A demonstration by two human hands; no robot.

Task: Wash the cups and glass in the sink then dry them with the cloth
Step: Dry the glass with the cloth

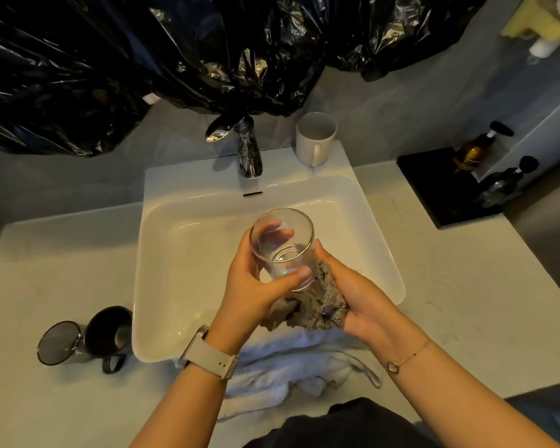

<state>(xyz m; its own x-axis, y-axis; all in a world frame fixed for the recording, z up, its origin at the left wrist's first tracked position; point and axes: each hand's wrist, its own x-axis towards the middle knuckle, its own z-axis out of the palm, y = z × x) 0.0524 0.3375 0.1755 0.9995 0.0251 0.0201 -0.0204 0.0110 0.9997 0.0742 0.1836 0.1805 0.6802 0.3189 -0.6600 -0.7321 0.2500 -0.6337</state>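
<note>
head view: only camera, looks down at the sink
counts: 1 clear glass [283, 248], 1 white mug [316, 139], 1 black mug [110, 331], 1 dark tinted glass [59, 342], 1 grey cloth [317, 302], 1 white towel [291, 367], 2 pump bottles [474, 151]
left hand [256, 286]: wrapped round the clear glass, thumb across its near side, fingers visible through the wall on the far side
right hand [353, 292]: grips the bunched grey cloth, pressing it against the lower right side of the glass
clear glass: held over the sink [181, 253], tilted, mouth up toward the camera, thin bright rim
white mug: upright on the back ledge of the sink, right of the tap [248, 150], handle facing the camera
black mug + dark tinted glass: on the counter [62, 286] left of the sink, side by side and touching; whether upright or tipped is unclear
white towel: crumpled at the sink's front edge, below the hands, partly hidden by the wrists
hidden: base of the clear glass sits behind thumb and cloth; right fingers buried in the cloth
cut off: black plastic sheeting [143, 59] covers the wall above the tap
pump bottles: on a black tray [434, 185], far right, labels unreadable
materials: glossy white rectangular basin, chrome tap, fuzzy cloth, pale stone-look counter
wrists: watch [207, 354] on the left, thin bracelet [408, 355] on the right
</note>
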